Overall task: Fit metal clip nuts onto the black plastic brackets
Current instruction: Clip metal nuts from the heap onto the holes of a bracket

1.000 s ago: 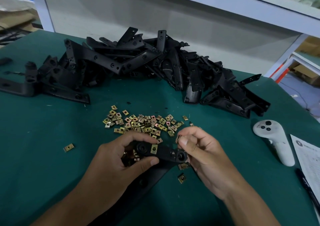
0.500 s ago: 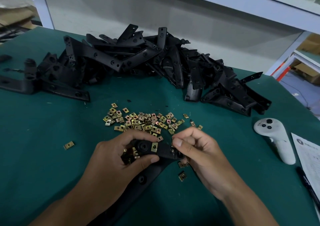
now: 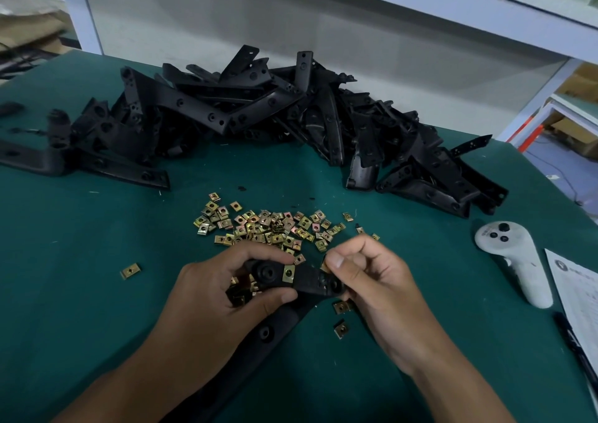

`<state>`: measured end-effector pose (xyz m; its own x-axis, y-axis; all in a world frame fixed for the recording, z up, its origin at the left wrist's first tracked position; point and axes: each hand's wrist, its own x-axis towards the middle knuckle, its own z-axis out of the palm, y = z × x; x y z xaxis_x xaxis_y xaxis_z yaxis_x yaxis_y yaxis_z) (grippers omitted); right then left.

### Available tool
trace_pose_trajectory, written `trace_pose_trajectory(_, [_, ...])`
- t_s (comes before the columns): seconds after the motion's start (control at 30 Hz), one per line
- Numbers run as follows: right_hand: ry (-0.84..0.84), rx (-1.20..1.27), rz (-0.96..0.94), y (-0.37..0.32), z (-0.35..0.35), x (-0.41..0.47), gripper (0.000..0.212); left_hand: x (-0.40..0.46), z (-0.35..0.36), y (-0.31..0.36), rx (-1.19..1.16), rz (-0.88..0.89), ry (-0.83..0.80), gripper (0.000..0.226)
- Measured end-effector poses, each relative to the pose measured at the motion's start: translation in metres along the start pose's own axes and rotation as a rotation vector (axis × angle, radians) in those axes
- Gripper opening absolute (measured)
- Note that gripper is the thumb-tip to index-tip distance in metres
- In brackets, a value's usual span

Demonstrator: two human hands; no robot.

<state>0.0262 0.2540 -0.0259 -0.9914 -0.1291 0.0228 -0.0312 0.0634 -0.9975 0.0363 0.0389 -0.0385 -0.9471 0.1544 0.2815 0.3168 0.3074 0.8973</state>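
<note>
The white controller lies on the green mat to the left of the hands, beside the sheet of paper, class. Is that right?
Not quite. In the head view the white controller lies on the green mat to the right of the hands, not the left. It is indeed beside the sheet of paper.

The bracket (image 3: 304, 280) runs under the left hand (image 3: 220, 293); the right hand (image 3: 372, 280) perhaps pinches a clip nut (image 3: 324, 266), mostly hidden by the thumb.
</note>
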Motion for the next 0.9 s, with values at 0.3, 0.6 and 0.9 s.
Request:
trace_pose_trajectory(0.3, [-0.074,-0.05,-0.023,-0.002,-0.004,0.0,0.016,0.0,0.0,0.005,0.022,0.01,0.007,0.03])
trace_pose_trajectory(0.6, [-0.162,-0.202,-0.007,-0.016,-0.016,-0.002,0.007,0.0,-0.001,0.004,0.072,0.036,-0.039,0.03])
trace_pose_trajectory(0.9, [-0.086,-0.235,-0.122,-0.013,-0.008,-0.004,0.016,0.003,-0.002,-0.003,-0.057,-0.03,-0.01,0.03])
